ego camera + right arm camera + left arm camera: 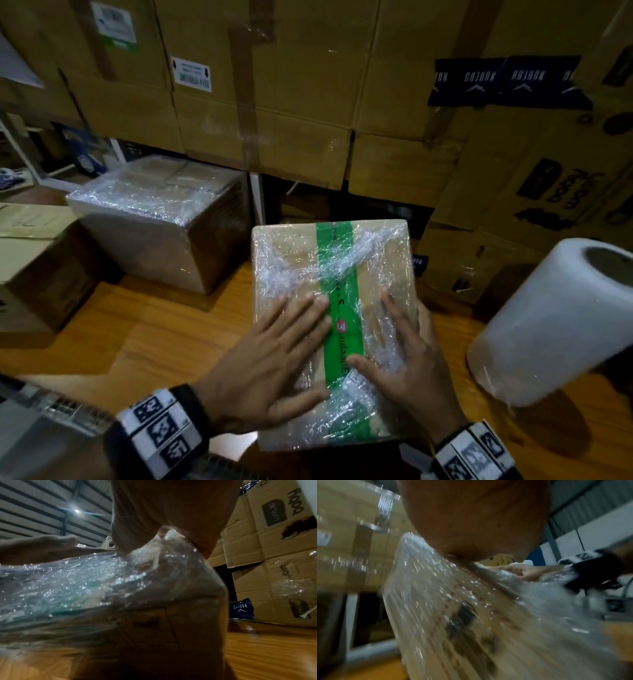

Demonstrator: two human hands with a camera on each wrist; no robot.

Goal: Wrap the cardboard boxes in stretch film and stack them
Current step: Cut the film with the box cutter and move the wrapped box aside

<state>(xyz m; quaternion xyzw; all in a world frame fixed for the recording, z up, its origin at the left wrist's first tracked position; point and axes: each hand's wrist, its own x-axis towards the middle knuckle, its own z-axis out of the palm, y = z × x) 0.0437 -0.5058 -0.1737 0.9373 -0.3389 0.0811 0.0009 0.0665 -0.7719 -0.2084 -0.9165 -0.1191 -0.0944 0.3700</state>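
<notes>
Two hands lie flat on the wrapped box (330, 329), which stands on the wooden table (144, 339): the left hand (270, 363) and the right hand (411, 356) press the film with straight fingers, grasping nothing. The film roll (551, 325) is just to the right.

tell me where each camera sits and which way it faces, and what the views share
Head: worn on the head, looks forward and down at the film-wrapped cardboard box with green tape; both flat hands, left hand and right hand, show.
Left wrist: looks along the left palm across the box top; the right hand shows beyond.
Right wrist: looks along the right palm over the box corner; the left hand shows.
Shared: all see the wrapped box.
</notes>
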